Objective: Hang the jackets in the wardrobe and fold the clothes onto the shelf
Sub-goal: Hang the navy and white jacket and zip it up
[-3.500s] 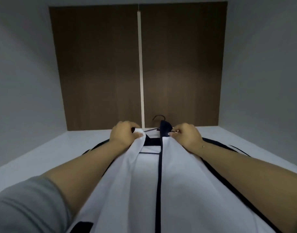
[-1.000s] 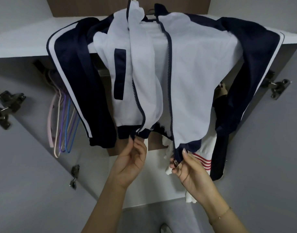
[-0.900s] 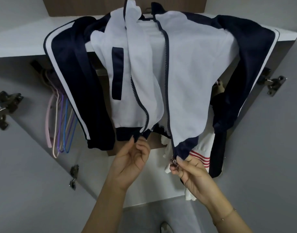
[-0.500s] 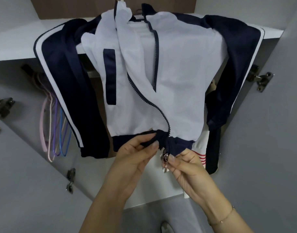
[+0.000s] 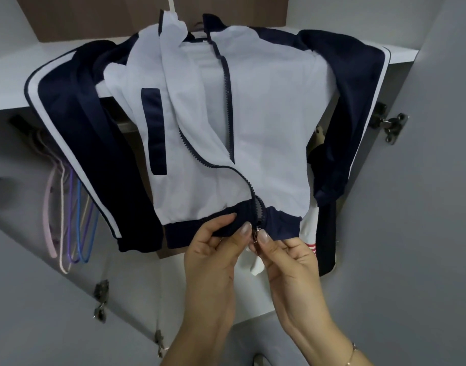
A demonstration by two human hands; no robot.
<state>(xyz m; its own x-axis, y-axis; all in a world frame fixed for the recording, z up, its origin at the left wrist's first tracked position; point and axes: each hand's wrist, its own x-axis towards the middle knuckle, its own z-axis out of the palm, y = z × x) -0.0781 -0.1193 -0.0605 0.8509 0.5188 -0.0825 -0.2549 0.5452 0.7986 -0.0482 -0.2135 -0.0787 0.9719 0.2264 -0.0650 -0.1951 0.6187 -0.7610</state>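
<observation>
A white-and-navy zip-up track jacket (image 5: 266,122) hangs over the white wardrobe shelf (image 5: 7,83) edge, hiding its hanger. Inside, pastel plastic hangers (image 5: 68,220) dangle. Left hand (image 5: 213,249) pinches the hem; right hand (image 5: 287,254) fingers pinch the metal zipper pull (image 5: 256,233).

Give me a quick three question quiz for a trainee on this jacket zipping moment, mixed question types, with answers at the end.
1. True or false: the white and navy jacket is zipped to the collar.
2. What does the right hand pinch? A) the zipper pull B) a sleeve C) a hanger
3. Fill in: the left hand holds the jacket's navy ____.

Key: 1. False, the zipper is open above the hem. 2. A. 3. hem band.
</observation>
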